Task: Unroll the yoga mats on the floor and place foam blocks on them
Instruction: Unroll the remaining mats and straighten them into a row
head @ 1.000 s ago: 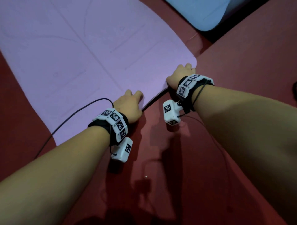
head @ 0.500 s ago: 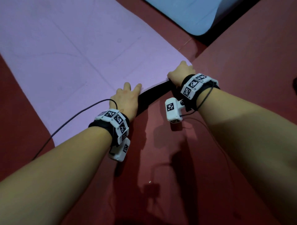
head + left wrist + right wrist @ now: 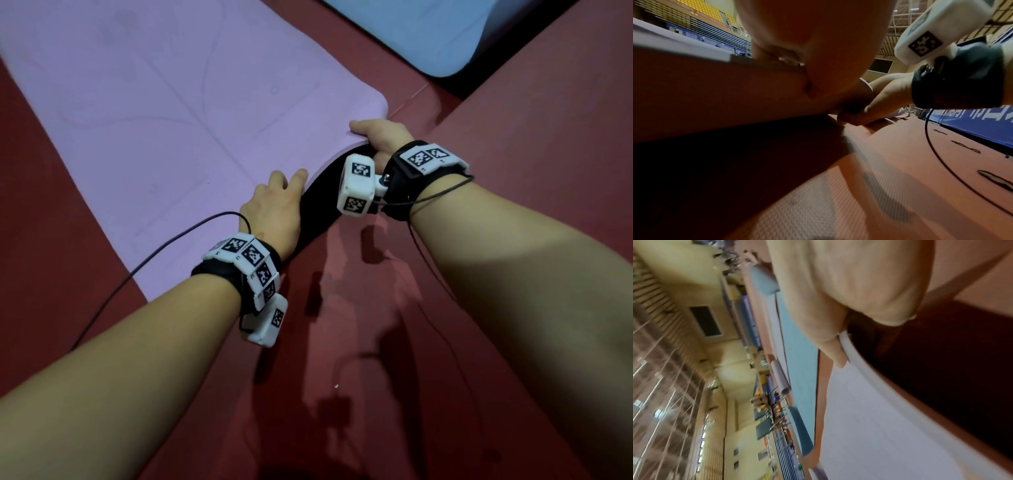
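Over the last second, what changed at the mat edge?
The purple mat near edge lifted off the red floor, its dark underside now exposed. The right hand gripping its corner rose; the left hand stayed on the edge, fingers on top. The blue mat stayed put.

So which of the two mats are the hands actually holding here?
The purple mat: the left hand and right hand grip its lifted near edge. The blue mat lies untouched further off.

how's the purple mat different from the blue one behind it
The purple mat is lilac; the blue mat is light blue. The left hand and right hand grip the purple mat's near edge, lifted off the red floor; no hand touches the blue mat. Both are unrolled, with rounded corners.
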A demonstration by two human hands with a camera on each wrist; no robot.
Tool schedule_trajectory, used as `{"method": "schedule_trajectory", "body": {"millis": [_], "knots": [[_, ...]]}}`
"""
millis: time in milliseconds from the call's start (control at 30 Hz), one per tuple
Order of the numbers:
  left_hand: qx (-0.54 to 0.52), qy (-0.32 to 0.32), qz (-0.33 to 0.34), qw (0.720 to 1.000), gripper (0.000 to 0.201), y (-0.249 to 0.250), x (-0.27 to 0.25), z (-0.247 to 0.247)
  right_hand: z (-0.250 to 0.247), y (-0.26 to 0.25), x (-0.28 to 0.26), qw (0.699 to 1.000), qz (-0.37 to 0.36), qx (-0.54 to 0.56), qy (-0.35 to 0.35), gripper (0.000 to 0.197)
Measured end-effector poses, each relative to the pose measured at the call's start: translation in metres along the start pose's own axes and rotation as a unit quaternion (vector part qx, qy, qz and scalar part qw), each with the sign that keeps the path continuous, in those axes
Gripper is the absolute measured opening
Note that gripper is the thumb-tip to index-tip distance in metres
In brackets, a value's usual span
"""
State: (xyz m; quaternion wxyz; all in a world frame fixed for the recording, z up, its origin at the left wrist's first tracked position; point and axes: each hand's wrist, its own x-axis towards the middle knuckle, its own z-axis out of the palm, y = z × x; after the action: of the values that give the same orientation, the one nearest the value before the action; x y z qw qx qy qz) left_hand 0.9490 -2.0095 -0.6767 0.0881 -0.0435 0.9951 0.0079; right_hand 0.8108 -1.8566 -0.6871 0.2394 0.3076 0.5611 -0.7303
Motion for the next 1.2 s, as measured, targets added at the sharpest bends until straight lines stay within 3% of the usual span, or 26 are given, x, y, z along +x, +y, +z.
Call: {"method": "schedule_trajectory", "body": {"millis": [200, 333, 400, 500, 600, 667, 733, 767, 800, 833, 900, 933, 967, 1000, 1033, 1167, 1200], "knots": [[-0.017, -0.011, 0.011, 1.0, 0.054, -0.002, -0.004, 0.001, -0.006, 0.005, -0.014, 0.997, 0.052, 0.063, -0.015, 0.01], [-0.018, -0.032, 0.03, 0.999, 0.046, -0.006, -0.011, 0.002, -0.01, 0.01, -0.027, 0.991, 0.053, 0.101, -0.063, 0.025], [-0.028, -0.031, 0.028, 0.999, 0.045, -0.006, -0.014, 0.002, -0.01, 0.009, -0.031, 0.989, 0.043, 0.114, -0.083, 0.023], [-0.04, -0.036, 0.02, 0.998, 0.054, -0.009, -0.017, 0.002, -0.01, 0.009, -0.026, 0.987, 0.045, 0.128, -0.084, 0.035], [-0.037, -0.075, -0.001, 0.997, 0.062, -0.018, -0.021, 0.004, -0.014, 0.016, -0.011, 0.992, 0.046, 0.11, -0.036, 0.042], [-0.034, -0.106, -0.017, 0.994, 0.065, -0.028, -0.025, 0.008, -0.019, 0.024, 0.021, 0.998, 0.005, 0.058, 0.026, 0.07], [-0.029, -0.127, -0.028, 0.991, 0.066, -0.038, -0.03, 0.015, -0.02, 0.027, 0.026, 0.992, -0.041, -0.094, 0.079, 0.093], [-0.026, -0.133, -0.033, 0.99, 0.065, -0.043, -0.033, 0.018, -0.019, 0.026, 0.011, 0.964, -0.066, -0.237, 0.105, 0.098], [-0.021, -0.137, -0.036, 0.99, 0.063, -0.047, -0.037, 0.022, -0.02, 0.028, 0.001, 0.904, -0.094, -0.394, 0.136, 0.097], [-0.014, -0.138, -0.038, 0.99, 0.061, -0.049, -0.039, 0.025, -0.025, 0.03, -0.008, 0.824, -0.138, -0.526, 0.159, 0.09], [0.001, -0.124, -0.04, 0.992, 0.056, -0.051, -0.044, 0.031, -0.033, 0.034, -0.018, 0.655, -0.267, -0.685, 0.175, 0.074], [0.006, -0.108, -0.042, 0.993, 0.053, -0.05, -0.045, 0.033, -0.034, 0.036, -0.021, 0.586, -0.312, -0.731, 0.161, 0.067], [0.01, -0.092, -0.045, 0.995, 0.051, -0.05, -0.045, 0.035, -0.034, 0.035, -0.02, 0.535, -0.334, -0.763, 0.14, 0.062], [0.012, -0.081, -0.049, 0.995, 0.048, -0.048, -0.044, 0.035, -0.03, 0.034, -0.021, 0.504, -0.342, -0.784, 0.116, 0.057], [0.013, -0.073, -0.055, 0.996, 0.046, -0.048, -0.044, 0.035, -0.024, 0.033, -0.021, 0.495, -0.338, -0.796, 0.082, 0.054], [0.007, -0.047, -0.072, 0.996, 0.04, -0.051, -0.041, 0.03, 0.007, 0.041, -0.029, 0.526, -0.264, -0.793, -0.158, 0.047], [0.003, -0.044, -0.073, 0.996, 0.04, -0.052, -0.04, 0.028, 0.012, 0.044, -0.031, 0.534, -0.261, -0.783, -0.184, 0.045]]}}
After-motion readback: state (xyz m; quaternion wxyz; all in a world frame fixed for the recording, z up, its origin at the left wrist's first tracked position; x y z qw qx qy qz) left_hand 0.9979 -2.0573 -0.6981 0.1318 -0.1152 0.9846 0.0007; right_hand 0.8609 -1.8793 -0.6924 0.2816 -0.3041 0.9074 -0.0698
